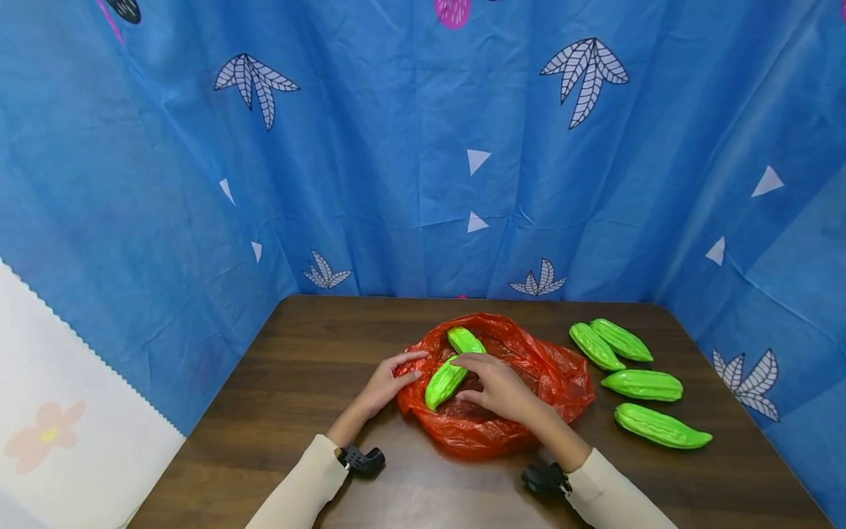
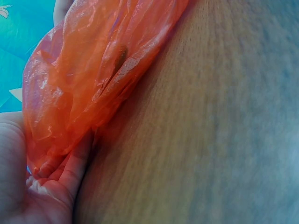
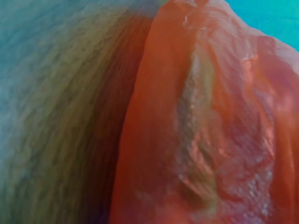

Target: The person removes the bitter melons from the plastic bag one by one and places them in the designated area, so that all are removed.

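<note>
A red plastic bag (image 1: 562,367) lies spread open on the table, with two bright green, ridged bitter melons inside, one nearer (image 1: 441,386) and one farther (image 1: 465,339). My left hand (image 1: 385,383) is at the bag's left rim, thumb and fingers apart. In the left wrist view, its fingers lie against the outside of the red film (image 2: 88,84). My right hand (image 1: 501,388) reaches over the bag from the right, its curved, spread fingers at the nearer bitter melon's far end. The right wrist view is filled by the bag's side (image 3: 201,130); that hand is hidden there.
Several more bitter melons lie on the table right of the bag: two side by side at the back (image 1: 596,346) (image 1: 621,339), one in the middle (image 1: 643,384) and one in front (image 1: 663,426). A blue curtain (image 1: 410,184) surrounds the brown wooden table (image 1: 277,419).
</note>
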Demonstrator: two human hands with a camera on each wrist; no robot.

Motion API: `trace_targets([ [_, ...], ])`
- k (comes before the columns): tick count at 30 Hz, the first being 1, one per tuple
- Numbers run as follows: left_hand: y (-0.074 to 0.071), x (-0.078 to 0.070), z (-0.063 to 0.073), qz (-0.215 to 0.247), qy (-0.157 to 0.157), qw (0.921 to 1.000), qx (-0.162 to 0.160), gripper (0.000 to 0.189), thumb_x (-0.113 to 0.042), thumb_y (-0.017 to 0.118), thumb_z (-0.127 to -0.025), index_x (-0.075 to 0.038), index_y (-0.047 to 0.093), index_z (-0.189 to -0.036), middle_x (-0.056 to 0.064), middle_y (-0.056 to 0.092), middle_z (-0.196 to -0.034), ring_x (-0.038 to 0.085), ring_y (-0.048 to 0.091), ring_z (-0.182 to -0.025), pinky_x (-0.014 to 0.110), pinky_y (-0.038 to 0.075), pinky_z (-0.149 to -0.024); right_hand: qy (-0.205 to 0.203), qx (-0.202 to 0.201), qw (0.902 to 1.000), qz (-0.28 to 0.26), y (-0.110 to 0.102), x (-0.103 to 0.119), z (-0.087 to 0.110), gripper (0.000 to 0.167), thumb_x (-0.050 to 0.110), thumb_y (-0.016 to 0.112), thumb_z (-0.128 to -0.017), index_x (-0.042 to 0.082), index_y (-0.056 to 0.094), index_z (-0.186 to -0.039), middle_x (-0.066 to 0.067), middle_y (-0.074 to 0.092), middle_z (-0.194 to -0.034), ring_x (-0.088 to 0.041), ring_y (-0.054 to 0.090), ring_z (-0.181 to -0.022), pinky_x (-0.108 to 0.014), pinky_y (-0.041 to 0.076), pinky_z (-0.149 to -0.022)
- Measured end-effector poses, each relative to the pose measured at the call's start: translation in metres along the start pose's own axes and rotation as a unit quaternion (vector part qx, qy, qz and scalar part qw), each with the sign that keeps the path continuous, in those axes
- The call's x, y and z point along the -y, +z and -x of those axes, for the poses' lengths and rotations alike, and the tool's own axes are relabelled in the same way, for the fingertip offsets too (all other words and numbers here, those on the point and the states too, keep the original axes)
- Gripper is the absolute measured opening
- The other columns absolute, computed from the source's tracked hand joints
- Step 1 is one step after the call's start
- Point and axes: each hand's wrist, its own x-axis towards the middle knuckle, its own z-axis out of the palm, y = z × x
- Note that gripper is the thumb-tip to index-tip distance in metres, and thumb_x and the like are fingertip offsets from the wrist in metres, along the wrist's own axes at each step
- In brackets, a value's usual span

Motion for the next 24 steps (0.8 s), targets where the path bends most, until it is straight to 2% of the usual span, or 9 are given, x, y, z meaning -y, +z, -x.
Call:
trace_targets([
  [3,0.001,-0.004,0.0,-0.007,-0.001,1.0,0.001,0.043,-0.005,0.062,-0.1,-0.003,0.057,-0.143,0.018,0.049,-0.15,0.036,0.057,-0.125,0.025,0.056,-0.085,0.001,0.001,1.0,-0.002,0.004,-0.002,-0.003,0.056,0.023,0.084,-0.085,0.01,0.064,-0.136,-0.011,0.061,-0.139,-0.032,0.054,-0.132,-0.053,0.046,-0.105],
  [10,0.005,-0.029,0.011,-0.013,0.013,0.9998,-0.002,0.042,-0.004,0.06,-0.1,0.001,0.057,-0.141,0.022,0.05,-0.149,0.039,0.051,-0.131,0.025,0.055,-0.09,-0.006,0.0,0.9999,0.014,0.01,-0.006,-0.008,0.058,0.022,0.084,-0.084,0.01,0.064,-0.137,-0.01,0.059,-0.141,-0.032,0.052,-0.133,-0.055,0.046,-0.105],
  [18,0.005,-0.03,0.012,-0.014,0.005,0.9999,-0.001,0.043,-0.004,0.06,-0.1,-0.001,0.056,-0.143,0.019,0.049,-0.15,0.04,0.054,-0.129,0.027,0.056,-0.089,-0.005,0.011,0.9995,0.029,0.013,-0.005,-0.012,0.058,0.019,0.084,-0.084,0.012,0.064,-0.138,-0.011,0.059,-0.142,-0.033,0.051,-0.134,-0.056,0.047,-0.102],
  [24,0.006,-0.031,0.011,-0.021,-0.001,0.9998,-0.007,0.043,-0.004,0.06,-0.099,-0.002,0.058,-0.142,0.018,0.05,-0.15,0.039,0.05,-0.133,0.032,0.055,-0.093,-0.015,0.024,0.9987,0.042,0.015,-0.003,-0.015,0.056,0.014,0.083,-0.085,0.012,0.065,-0.137,-0.012,0.058,-0.143,-0.034,0.049,-0.135,-0.057,0.047,-0.103],
])
